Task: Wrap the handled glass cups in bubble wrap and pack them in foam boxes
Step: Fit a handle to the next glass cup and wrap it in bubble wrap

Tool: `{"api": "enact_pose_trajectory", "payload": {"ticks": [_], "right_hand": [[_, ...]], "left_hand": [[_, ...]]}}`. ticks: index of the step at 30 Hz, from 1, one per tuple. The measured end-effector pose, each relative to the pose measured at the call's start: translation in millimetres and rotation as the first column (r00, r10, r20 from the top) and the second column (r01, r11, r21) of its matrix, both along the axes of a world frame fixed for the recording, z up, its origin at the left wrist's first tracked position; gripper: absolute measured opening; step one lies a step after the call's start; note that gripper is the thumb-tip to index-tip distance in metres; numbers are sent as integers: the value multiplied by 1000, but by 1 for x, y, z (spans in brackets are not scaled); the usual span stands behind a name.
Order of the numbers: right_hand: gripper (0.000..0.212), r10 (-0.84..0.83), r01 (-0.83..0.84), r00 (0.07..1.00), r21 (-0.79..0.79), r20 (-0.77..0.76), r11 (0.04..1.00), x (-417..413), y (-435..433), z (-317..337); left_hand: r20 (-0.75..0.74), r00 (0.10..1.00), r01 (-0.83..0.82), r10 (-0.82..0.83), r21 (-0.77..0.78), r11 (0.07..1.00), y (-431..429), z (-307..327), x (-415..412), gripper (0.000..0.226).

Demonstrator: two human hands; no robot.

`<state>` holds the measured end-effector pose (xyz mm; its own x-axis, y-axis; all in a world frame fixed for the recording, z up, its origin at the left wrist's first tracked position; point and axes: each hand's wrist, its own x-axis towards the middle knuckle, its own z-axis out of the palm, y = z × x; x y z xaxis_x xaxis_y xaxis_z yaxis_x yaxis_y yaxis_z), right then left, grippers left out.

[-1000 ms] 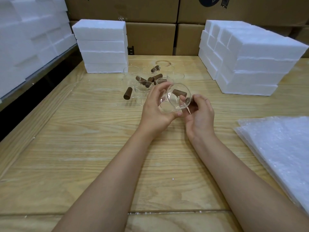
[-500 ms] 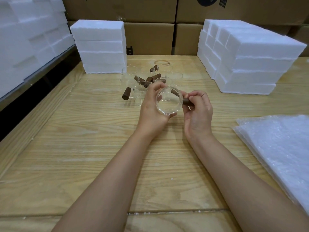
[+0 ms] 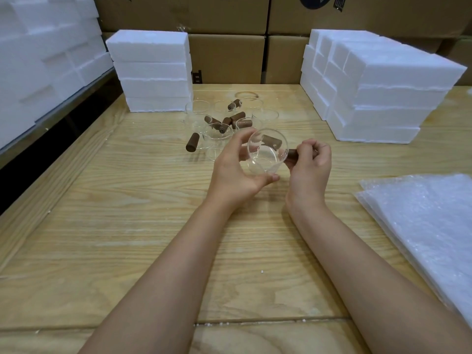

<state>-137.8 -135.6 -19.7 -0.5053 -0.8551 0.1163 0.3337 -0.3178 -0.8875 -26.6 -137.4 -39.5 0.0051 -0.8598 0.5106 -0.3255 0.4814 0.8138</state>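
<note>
Fingers [image 3: 312, 148] of the right hand [image 3: 310, 172] half-hide the handle [image 3: 292, 154] of the cup [image 3: 265, 159].

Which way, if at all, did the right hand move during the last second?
Yes. The right hand, gripping the brown handle, shifted slightly right, toward the right foam stack.

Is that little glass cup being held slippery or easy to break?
The glass cup looks thin and clear, so probably fragile. Its smooth wall is likely slippery, which may be why the left hand cradles the bowl while the right hand pinches the brown handle. Laid sideways, it would probably roll only up to that handle.
</note>
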Motion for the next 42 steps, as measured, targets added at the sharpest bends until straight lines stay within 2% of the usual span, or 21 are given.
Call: {"api": "enact_pose_trajectory", "payload": {"ticks": [4,8,11,15,19,23,27,30,34,39,42], "right_hand": [[19,-28,6,976,-98,-217,995,1,6,1],[10,0,-50,957,-161,-292,986,2,12,3],[9,26,-74,957,-157,-289,985,2,13,5],[7,79,-105,979,-133,-188,986,-2,10,3],[21,103,-114,988,-95,-112,989,-5,4,-1],[19,126,-132,980,-26,-156,991,-6,-2,-7],[17,197,-186,893,67,-406,980,-8,-4,-14],[17,222,-197,823,104,-522,975,-9,-5,-18],[21,251,-200,763,152,-596,968,-9,-5,-21],[24,255,-161,707,201,-660,966,-9,-6,-21],[11,266,-139,658,233,-705,962,-8,0,-15]], "left_hand": [[-69,997,42,-38,51,998,-1,-1,-1,82],[-90,995,46,-44,29,999,-2,-3,-1,79],[-58,998,4,-4,-12,1000,-1,-4,0,82],[47,997,-53,56,-73,996,1,-4,-1,84],[151,981,-107,121,-96,990,3,-4,2,84],[170,979,-102,113,-72,992,5,-3,7,78],[147,986,-86,74,76,993,6,-6,16,77],[179,982,-91,64,148,985,5,-8,21,78],[241,968,-125,65,241,962,3,-10,22,74],[318,945,-161,77,247,956,3,-8,21,72],[342,937,-166,75,247,955,3,-8,20,73]]}}
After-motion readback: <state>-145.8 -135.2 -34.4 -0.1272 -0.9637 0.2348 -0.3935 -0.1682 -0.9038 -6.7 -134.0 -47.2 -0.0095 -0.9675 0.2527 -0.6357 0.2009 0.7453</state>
